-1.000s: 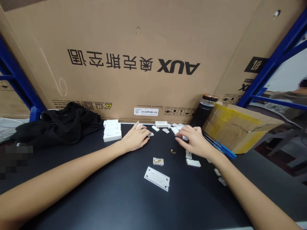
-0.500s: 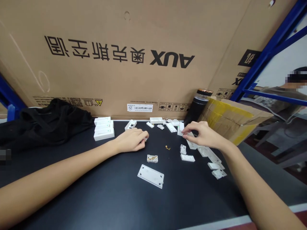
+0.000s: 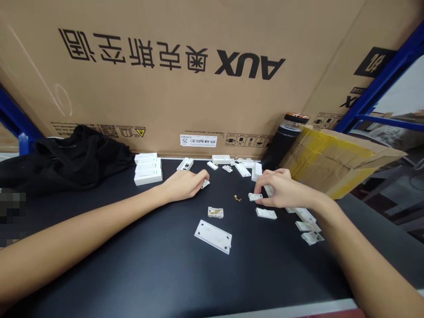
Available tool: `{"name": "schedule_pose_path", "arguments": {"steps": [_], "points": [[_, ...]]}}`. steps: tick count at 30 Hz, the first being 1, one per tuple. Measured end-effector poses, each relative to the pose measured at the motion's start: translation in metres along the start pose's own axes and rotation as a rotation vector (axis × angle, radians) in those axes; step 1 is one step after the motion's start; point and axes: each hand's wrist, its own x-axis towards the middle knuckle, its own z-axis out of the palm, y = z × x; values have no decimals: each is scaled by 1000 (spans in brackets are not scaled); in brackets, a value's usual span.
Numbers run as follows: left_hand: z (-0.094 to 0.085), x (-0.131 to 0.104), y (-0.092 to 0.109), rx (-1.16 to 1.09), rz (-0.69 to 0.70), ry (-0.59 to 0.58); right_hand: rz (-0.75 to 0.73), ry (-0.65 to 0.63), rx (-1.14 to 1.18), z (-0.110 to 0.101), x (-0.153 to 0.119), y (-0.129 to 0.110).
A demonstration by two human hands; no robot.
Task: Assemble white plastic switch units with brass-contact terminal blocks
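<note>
On the black table, my left hand (image 3: 186,184) is closed on a small white part (image 3: 205,183) that shows past its fingertips. My right hand (image 3: 277,189) has its thumb and fingers around another small white piece (image 3: 255,197), gripping it at its right end. Between the hands lies a small brass piece (image 3: 237,198). Nearer to me sits a small white holder (image 3: 215,212) with brass pieces in it, and below that a flat white plate (image 3: 213,236). A white block (image 3: 266,213) rests just below my right hand.
Stacked white boxes (image 3: 148,171) and black cloth (image 3: 69,163) are at the left. Several white parts line the back edge by a large cardboard box (image 3: 149,101). A black bottle (image 3: 281,140) and a taped carton (image 3: 338,159) stand at the right.
My right hand has come down onto the small white piece, which has turned from upright to lying sideways. My left hand still holds its part. The camera view has shifted slightly.
</note>
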Motion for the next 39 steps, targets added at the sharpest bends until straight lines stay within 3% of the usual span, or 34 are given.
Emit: {"name": "schedule_pose_path", "arguments": {"steps": [4,9,13,17,21,32,39], "points": [[0,1,0,-19,-1,23,31,84,-16,5,5,-12],[0,1,1,-44,14,91,17,32,14,8,8,-28],[-6,-2,9,-68,28,154,-7,121,35,7,9,-35],[-11,-3,17,-102,69,155,-71,189,63,7,10,-44],[-9,-2,18,-185,55,108,-169,134,68,13,12,-53],[-3,0,12,-279,-41,117,-194,145,67,16,16,-53],[-5,0,13,-236,-104,88,-30,249,54,15,41,-36]]}}
